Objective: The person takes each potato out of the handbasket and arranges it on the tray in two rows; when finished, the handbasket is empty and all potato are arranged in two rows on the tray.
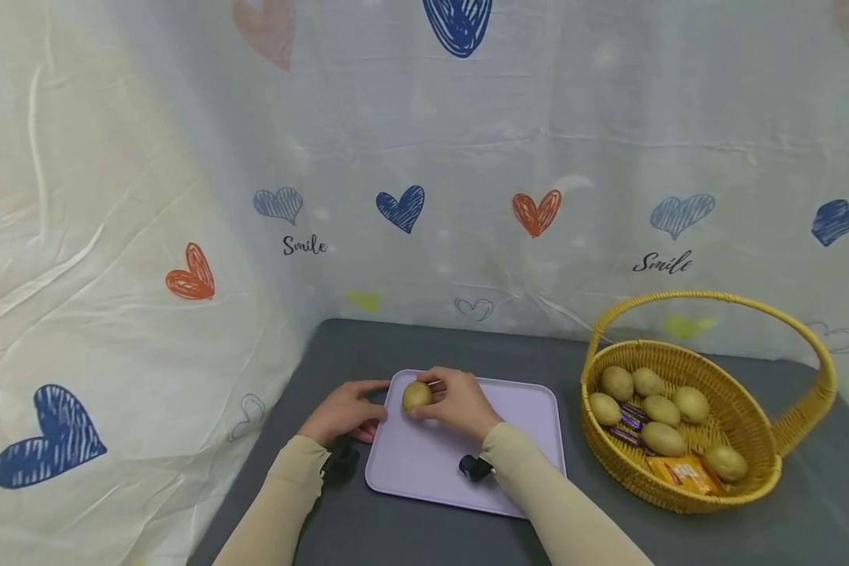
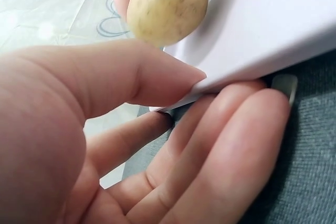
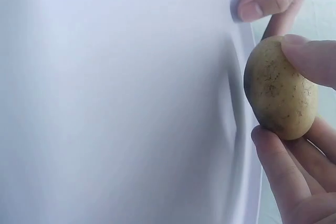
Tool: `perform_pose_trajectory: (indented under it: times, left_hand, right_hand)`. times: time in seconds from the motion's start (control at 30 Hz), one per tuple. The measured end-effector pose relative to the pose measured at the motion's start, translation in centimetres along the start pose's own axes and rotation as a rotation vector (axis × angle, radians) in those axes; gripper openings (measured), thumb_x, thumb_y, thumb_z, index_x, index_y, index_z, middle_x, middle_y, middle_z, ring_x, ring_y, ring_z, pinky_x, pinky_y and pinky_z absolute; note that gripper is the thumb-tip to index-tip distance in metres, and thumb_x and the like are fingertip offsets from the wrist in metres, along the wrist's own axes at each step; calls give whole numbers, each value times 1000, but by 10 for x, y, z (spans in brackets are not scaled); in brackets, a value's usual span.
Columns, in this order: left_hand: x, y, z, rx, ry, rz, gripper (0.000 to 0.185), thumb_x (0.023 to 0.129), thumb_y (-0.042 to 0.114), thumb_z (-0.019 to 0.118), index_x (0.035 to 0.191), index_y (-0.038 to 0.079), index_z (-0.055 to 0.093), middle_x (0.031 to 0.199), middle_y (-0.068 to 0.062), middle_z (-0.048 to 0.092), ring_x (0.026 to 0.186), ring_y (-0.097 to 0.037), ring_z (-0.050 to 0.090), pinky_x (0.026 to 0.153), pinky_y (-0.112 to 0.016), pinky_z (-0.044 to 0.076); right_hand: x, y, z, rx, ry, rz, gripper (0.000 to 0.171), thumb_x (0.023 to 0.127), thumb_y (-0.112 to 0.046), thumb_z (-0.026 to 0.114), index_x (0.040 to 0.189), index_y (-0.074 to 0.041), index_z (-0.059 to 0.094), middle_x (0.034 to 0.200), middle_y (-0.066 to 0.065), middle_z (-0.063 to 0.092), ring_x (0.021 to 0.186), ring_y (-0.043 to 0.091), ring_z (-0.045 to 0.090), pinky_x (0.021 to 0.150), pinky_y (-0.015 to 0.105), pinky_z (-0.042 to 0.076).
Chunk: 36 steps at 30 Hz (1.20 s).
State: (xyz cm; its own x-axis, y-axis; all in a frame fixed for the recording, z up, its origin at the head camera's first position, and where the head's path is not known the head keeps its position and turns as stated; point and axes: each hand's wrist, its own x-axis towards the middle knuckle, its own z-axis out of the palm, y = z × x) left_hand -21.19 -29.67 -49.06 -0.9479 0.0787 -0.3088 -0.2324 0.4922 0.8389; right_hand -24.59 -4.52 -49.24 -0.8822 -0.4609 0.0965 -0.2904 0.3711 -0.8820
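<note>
Yellowish potato [image 1: 416, 395] in right hand [image 1: 458, 405] grip (over tray [image 1: 531, 409] edge).

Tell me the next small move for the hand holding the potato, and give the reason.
Probably lower the potato onto the lavender tray and release the grip. The right hand pinches it just over the tray's far left corner, while the left hand pinches that edge, steadying it.

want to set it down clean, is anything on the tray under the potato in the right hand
Nothing visible does. The right hand holds the potato over the far left corner of the lilac tray, whose surface there is bare. The left hand only grips the tray's edge beside it.
</note>
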Motion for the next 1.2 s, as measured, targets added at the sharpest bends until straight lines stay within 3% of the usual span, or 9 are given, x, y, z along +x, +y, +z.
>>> perform_pose_trajectory:
  times: [0.47, 0.7, 0.93, 1.2]
  left_hand:
    - [4, -4, 2, -5, 6, -11, 64, 89, 13, 77, 151, 17, 63, 75, -9, 71, 59, -17, 70, 57, -35, 64]
    - [3, -3, 0, -8, 11, -10, 65, 88, 13, 78, 151, 17, 64, 75, -9, 70, 59, -17, 68, 57, -35, 64]
    - [1, 0, 2, 3, 23, -15, 63, 89, 14, 77, 151, 18, 64, 75, -9, 70, 59, -17, 68, 57, -34, 63]
    - [0, 0, 1, -4, 18, -17, 63, 90, 14, 76, 152, 17, 63, 73, -8, 70, 58, -17, 67, 58, -34, 64]
  right_hand:
    - [10, 4, 13, 8, -16, 7, 56, 80, -24, 97, 130, -11, 75, 126, 9, 78, 111, 22, 77, 94, 37, 64]
    - [10, 3, 12, -14, -13, 22, 57, 80, -25, 97, 131, -13, 75, 124, 6, 78, 109, 19, 77, 94, 37, 63]
    - [11, 4, 9, -21, -15, 12, 62, 81, -28, 97, 135, -8, 72, 122, 8, 79, 110, 20, 76, 97, 40, 62]
    - [6, 4, 4, -42, -24, 26, 65, 82, -30, 96, 138, -7, 71, 129, 9, 77, 116, 24, 75, 102, 44, 61]
